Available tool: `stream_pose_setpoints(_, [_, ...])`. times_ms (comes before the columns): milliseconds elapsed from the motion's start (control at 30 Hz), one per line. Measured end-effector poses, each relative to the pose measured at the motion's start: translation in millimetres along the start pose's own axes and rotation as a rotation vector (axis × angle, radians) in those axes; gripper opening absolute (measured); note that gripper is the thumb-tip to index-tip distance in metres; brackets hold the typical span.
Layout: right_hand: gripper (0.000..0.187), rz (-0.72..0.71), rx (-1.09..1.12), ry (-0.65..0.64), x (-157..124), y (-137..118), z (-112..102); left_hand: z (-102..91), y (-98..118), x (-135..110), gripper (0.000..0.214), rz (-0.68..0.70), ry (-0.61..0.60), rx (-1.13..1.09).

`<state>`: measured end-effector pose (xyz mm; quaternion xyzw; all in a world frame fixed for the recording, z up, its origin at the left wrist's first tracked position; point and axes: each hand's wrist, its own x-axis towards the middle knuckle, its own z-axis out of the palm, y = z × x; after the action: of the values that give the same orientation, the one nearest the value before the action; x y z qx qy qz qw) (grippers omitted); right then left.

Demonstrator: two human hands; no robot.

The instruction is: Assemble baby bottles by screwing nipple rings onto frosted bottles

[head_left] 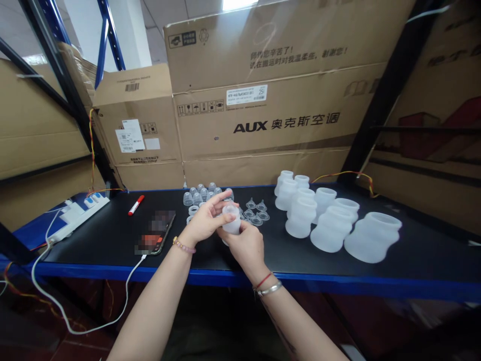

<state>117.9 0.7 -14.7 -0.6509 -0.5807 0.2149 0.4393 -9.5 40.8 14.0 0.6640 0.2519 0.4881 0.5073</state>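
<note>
My left hand (203,220) and my right hand (244,245) meet over the black shelf top (93,250), both on a small frosted silicone cup (231,221). The left fingers rest at its top while the right hand cups its lower side. Just behind my hands stands a group of small translucent silicone cups (199,196). To the right of the held cup lie several small clear nipple-shaped silicone pieces (255,210). Larger frosted silicone cups with waisted sides (330,228) stand further right.
A phone (156,233) with blurred patches lies left of my hands, its white charging cable (126,286) hanging over the blue shelf edge (225,278). A red-capped marker (136,205) and a white power strip (78,215) lie further left. Large cardboard boxes (263,120) stand behind.
</note>
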Motion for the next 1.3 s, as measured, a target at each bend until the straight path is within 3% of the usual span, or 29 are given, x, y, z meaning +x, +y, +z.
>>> stream_pose_setpoints(100, [0.031,0.008,0.009,0.006,1.1,1.8,1.1,-5.7,2.1,-0.9,0.078,-0.035,-0.090,-0.073])
stream_pose_setpoints(167, [0.030,0.002,0.014,0.002,1.3,1.6,0.8,-3.2,0.6,-2.3,0.074,-0.027,-0.077,-0.056])
stream_pose_setpoints(333, [0.026,-0.004,-0.016,0.005,-0.1,-1.7,-1.7,14.4,-6.0,-4.2,0.076,0.055,0.205,0.252])
stream_pose_setpoints(400, [0.027,-0.005,-0.024,0.004,-0.5,-2.1,-2.0,18.5,-5.9,-3.6,0.071,0.066,0.266,0.321])
stream_pose_setpoints(600, [0.034,-0.042,-0.005,0.002,-0.7,1.0,0.6,11.5,0.0,-1.5,0.055,0.026,0.124,0.211])
stream_pose_setpoints(833, [0.034,-0.030,-0.011,-0.014,0.6,1.4,1.2,4.4,-4.0,0.5,0.073,-0.034,-0.024,-0.018])
stream_pose_setpoints(1100, [0.032,-0.016,0.012,-0.027,1.8,3.3,0.8,14.1,-6.0,-1.5,0.067,0.046,0.201,0.200])
stream_pose_setpoints(1300, [0.032,-0.051,0.015,0.008,-0.7,0.4,-0.9,6.3,-1.5,-0.6,0.056,0.030,0.071,0.204])
